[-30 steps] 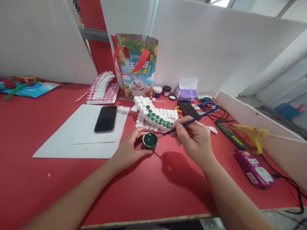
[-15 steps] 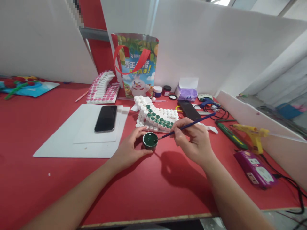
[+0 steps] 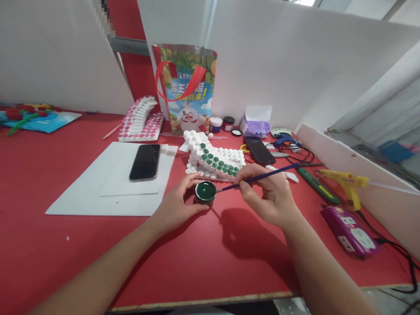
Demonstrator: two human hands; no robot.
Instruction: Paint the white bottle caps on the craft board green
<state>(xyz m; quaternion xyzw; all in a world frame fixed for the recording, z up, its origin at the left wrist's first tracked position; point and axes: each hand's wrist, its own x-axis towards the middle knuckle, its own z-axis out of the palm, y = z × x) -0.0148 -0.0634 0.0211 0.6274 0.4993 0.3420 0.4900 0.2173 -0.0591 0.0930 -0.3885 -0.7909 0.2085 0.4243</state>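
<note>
My left hand (image 3: 183,201) curls around a small round jar of dark green paint (image 3: 205,191) standing on the red table. Between the thumb and fingers of my right hand (image 3: 267,192) is a thin blue paintbrush (image 3: 272,173), its tip at the jar's right rim. Just behind the jar stands a white model (image 3: 213,158) built up from many small round white pieces. A band of those pieces across its front is painted green; the others are white. My right hand hides part of the model's lower right corner.
A phone (image 3: 145,162) lies on white sheets (image 3: 82,192) at left. Behind stand a pink-and-white model (image 3: 139,122), a colourful bag (image 3: 187,92), paint jars (image 3: 215,125) and a tissue pack (image 3: 256,127). At right are a green cutter (image 3: 317,186), yellow glue gun (image 3: 348,183), purple box (image 3: 349,232) and cables.
The paintbrush has tilted lower, its back end swinging right and down, as my right hand shifts slightly right. Its tip stays at the jar's rim. My left hand and the jar have not moved.
</note>
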